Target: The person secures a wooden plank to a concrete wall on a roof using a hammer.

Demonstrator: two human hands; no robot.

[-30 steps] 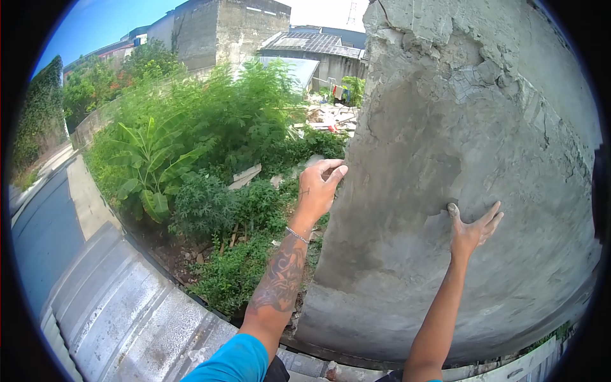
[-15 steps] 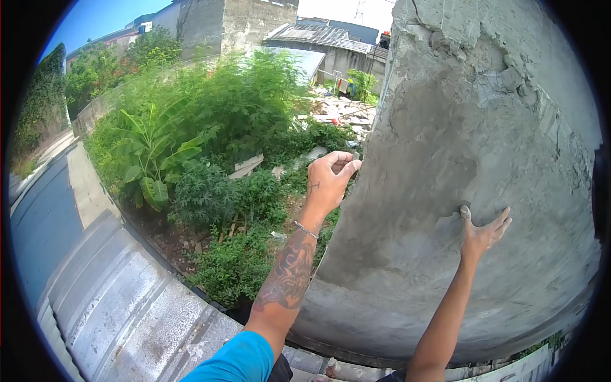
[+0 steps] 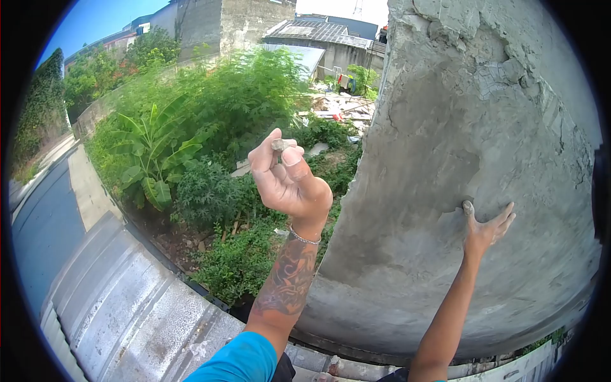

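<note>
Beside the grey wall (image 3: 407,286), in front of the greenery (image 3: 242,95), the left hand (image 3: 289,184) pinches a small grey chunk (image 3: 279,145) between thumb and fingers. The right hand (image 3: 482,234), thumb and fingers spread, appears to rest on the wall. A gentle, steady pinch should suit the chunk, which may crumble; light bracing pressure likely spares the wall's surface.

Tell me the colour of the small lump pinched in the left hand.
Grey: the small lump in the left hand shows best in the head view.
</note>
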